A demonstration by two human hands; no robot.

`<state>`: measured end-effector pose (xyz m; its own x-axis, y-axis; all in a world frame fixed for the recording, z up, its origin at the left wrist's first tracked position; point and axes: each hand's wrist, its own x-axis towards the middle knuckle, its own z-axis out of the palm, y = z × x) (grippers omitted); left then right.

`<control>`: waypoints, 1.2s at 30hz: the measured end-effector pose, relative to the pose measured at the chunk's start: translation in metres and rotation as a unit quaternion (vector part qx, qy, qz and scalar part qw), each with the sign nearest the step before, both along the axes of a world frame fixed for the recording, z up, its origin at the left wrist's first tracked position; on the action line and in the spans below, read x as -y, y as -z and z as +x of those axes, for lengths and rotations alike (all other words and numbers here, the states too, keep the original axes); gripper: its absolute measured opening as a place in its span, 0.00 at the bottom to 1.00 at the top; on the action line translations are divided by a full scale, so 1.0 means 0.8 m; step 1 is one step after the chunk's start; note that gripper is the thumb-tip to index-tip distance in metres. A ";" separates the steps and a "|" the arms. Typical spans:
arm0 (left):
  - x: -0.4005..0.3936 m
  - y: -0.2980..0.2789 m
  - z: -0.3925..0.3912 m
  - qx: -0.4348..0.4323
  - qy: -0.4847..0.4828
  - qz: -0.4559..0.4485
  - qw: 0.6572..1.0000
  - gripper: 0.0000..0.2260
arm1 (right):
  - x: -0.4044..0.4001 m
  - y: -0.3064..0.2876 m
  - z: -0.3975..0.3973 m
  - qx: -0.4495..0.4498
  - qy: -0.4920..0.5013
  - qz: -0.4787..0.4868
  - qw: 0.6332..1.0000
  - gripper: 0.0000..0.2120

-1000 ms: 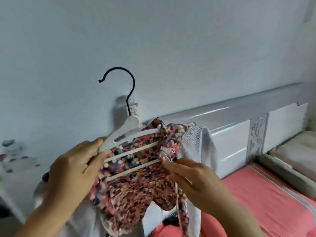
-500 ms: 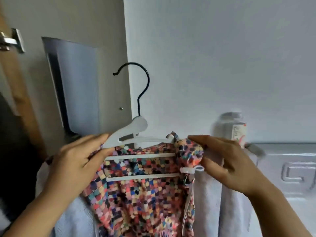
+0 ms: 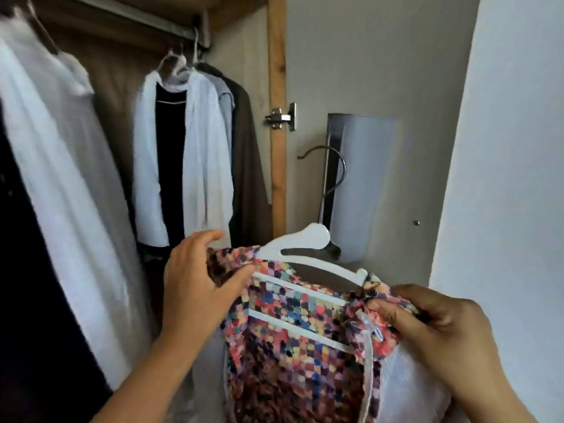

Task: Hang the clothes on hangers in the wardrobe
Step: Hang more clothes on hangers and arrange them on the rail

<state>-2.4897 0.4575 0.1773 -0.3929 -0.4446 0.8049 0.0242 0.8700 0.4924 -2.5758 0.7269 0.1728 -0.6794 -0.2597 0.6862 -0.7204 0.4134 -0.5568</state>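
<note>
A white plastic hanger [image 3: 302,242] with a dark metal hook [image 3: 335,169] carries a multicoloured checked garment [image 3: 293,337]. My left hand [image 3: 195,282] pinches the garment over the hanger's left shoulder. My right hand [image 3: 427,325] grips the fabric at the hanger's right end, with a white towel-like cloth [image 3: 406,380] hanging below it. The open wardrobe [image 3: 276,71] is on the left. Its rail [image 3: 146,21] runs along the top, with clothes hanging from it.
On the rail hang a white shirt over a dark top [image 3: 180,154], a brown garment [image 3: 247,166] and a long white garment [image 3: 58,178] at far left. The open wardrobe door [image 3: 366,71] with a hinge [image 3: 282,117] stands behind the hanger. A white wall [image 3: 512,148] is at right.
The view has swung left from the bed headboard and wall to the open wardrobe. Both hands have carried the hanger with the garment along, and it now tilts down to the right.
</note>
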 end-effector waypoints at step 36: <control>0.123 -0.115 -0.040 0.063 -0.014 -0.148 0.987 0.26 | 0.196 -0.095 -0.034 -0.077 0.038 0.080 0.993 0.20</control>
<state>-2.5219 0.3590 0.2692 -0.4901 -0.2093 0.8462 -0.0468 0.9757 0.2142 -2.6028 0.5699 0.2485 -0.5919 -0.3257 0.7373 -0.7554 0.5433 -0.3664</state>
